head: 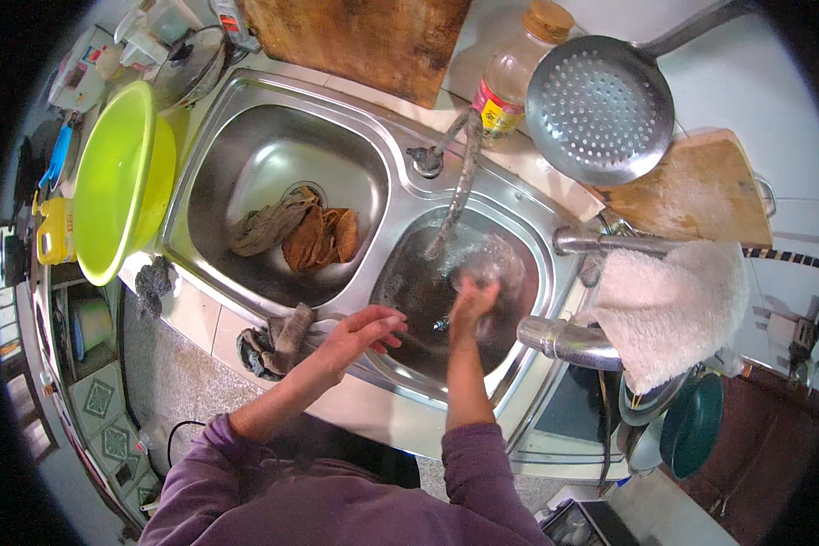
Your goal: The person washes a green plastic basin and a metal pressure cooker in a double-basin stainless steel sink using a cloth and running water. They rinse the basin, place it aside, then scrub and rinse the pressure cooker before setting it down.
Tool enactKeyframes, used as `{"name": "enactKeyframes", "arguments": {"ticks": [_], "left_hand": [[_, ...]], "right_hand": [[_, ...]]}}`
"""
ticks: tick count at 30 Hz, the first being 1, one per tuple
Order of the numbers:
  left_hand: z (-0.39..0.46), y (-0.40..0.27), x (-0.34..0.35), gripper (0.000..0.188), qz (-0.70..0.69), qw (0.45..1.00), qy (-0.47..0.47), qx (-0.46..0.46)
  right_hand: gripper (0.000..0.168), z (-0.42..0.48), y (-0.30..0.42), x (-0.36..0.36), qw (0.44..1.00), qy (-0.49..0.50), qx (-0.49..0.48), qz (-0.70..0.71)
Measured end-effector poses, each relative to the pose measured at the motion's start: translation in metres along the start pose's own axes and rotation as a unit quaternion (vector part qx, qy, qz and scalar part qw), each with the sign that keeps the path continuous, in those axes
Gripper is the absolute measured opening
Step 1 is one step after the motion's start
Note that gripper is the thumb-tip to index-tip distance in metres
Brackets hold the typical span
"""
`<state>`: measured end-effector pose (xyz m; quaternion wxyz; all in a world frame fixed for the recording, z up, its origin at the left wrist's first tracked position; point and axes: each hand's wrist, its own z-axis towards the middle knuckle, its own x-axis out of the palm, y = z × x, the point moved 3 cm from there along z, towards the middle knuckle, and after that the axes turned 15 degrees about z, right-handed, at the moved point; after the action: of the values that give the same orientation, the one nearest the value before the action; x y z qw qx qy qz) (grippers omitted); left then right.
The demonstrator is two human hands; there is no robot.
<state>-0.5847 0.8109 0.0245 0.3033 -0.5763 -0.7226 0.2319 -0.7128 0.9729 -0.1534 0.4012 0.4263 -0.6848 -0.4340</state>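
Note:
My right hand [474, 304] reaches into the right basin [532, 235] of a steel double sink, its fingertips in splashing, bubbly water [416, 300]. The splash hides whether those fingers hold anything. Over the near left rim of that basin hovers my left hand [368, 331], empty, with its fingers loosely spread. A faucet [428, 162] stands between the basins, and a worn hose [465, 181] hangs down to the water. In the left basin [211, 170] lie a grey-brown rag [273, 222] and an orange-brown cloth [321, 239] beside the drain.
Grey rags [283, 341] lie on the front edge. A lime-green plastic basin [119, 184] leans left, near a dark scrubber [153, 283]. Behind stand a cutting board [362, 41], a corked bottle [512, 75] and a hanging skimmer [600, 109]. A pale towel [676, 300] drapes over metal pipes [573, 341].

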Motion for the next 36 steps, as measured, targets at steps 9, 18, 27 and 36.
{"name": "enactKeyframes", "arguments": {"ticks": [9, 18, 27, 36], "left_hand": [[-0.025, 0.028, 0.015, 0.037, 0.000, 0.999, 0.048, -0.001], [-0.045, 0.029, 0.009, 0.040, 0.012, 0.998, 0.049, 0.041], [-0.083, 0.040, -0.011, 0.040, -0.014, 0.997, -0.032, 0.072], [-0.158, 0.091, -0.092, 0.038, -0.102, 0.980, -0.132, 0.110]], "right_hand": [[0.035, -0.018, 0.048, -0.011, 0.767, 0.276, -0.064, -0.575], [0.024, -0.046, 0.197, -0.113, 0.985, 0.104, 0.036, -0.130], [0.048, -0.011, 0.203, -0.227, 0.782, 0.127, -0.110, -0.600], [0.050, -0.126, 0.179, 0.022, 0.494, 0.420, -0.334, -0.684]]}}
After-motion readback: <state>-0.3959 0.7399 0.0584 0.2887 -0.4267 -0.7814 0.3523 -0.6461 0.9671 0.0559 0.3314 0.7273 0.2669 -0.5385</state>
